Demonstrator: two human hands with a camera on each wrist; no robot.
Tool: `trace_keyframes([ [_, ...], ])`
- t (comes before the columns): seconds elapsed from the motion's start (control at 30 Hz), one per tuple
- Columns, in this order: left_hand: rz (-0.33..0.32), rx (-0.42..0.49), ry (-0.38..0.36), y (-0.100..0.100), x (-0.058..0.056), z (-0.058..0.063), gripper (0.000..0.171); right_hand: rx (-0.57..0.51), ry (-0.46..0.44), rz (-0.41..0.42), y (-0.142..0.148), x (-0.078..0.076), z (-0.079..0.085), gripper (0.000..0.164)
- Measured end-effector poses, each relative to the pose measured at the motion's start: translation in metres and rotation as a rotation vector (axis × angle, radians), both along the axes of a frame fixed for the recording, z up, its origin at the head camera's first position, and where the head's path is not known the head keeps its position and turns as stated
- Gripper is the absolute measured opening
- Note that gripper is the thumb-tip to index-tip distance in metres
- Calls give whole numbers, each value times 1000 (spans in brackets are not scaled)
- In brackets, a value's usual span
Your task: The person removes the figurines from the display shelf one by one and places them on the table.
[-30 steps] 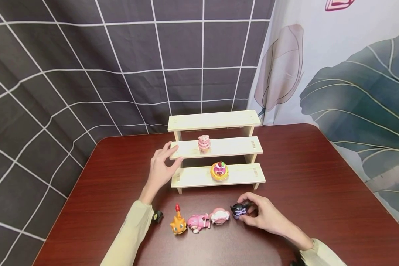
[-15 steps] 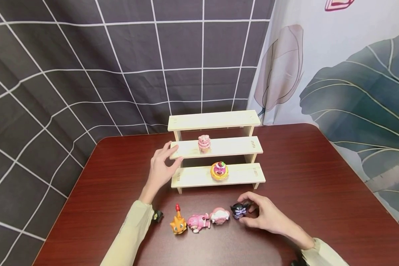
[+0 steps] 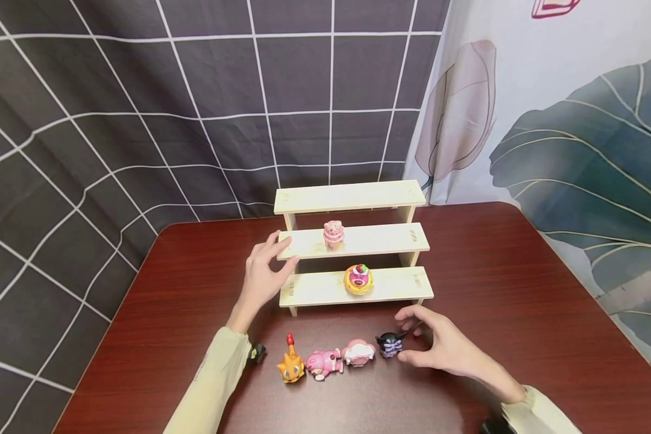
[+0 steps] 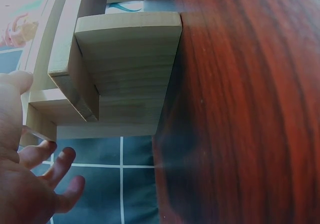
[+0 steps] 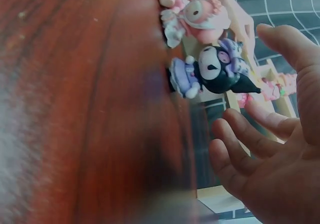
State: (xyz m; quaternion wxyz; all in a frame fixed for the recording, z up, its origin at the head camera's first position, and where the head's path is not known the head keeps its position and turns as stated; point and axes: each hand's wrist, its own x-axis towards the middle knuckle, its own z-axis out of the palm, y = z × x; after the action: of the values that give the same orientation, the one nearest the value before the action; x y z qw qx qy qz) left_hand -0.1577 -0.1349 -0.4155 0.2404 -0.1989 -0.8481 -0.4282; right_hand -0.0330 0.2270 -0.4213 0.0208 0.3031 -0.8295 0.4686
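Observation:
My left hand (image 3: 264,271) holds the left end of the middle board of a three-step wooden display shelf (image 3: 352,240), thumb at the front and fingers behind. A small black-headed figurine (image 3: 390,344) with a purple bow and dress stands upright on the table. Beside it on the right, my right hand (image 3: 443,343) has thumb and fingers spread apart, with a gap to the figurine in the right wrist view. Left of it in a row are a pink-and-white figurine (image 3: 358,352), a pink figurine lying down (image 3: 324,363) and an orange figurine (image 3: 290,366) with a red-tipped tail.
A pink figurine (image 3: 333,234) stands on the middle step. On the lowest step sits a round yellow figurine (image 3: 358,279) with a pink centre. Behind the dark red table (image 3: 206,259) hangs a grey checked curtain (image 3: 206,78), with a leaf-patterned one (image 3: 591,150) at the right.
My right hand has loosened from the black-headed figurine and drawn back slightly to the right. The figurine stays in its place. My left hand has not moved.

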Motion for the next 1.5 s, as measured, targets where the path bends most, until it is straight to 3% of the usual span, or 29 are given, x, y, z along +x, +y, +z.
trace_keyframes([
  [0.27,2,-6,4,0,0,0,44,-2,15,-13,1,-5,7,48],
  [0.73,1,-3,3,-1,1,-1,45,-83,119,-64,-2,-15,20,39],
  [1.03,0,1,25,0,0,0,45,-115,152,-75,-8,-26,34,37],
  [1.5,-1,3,24,0,0,0,44,-96,215,-164,-23,-52,54,40],
])
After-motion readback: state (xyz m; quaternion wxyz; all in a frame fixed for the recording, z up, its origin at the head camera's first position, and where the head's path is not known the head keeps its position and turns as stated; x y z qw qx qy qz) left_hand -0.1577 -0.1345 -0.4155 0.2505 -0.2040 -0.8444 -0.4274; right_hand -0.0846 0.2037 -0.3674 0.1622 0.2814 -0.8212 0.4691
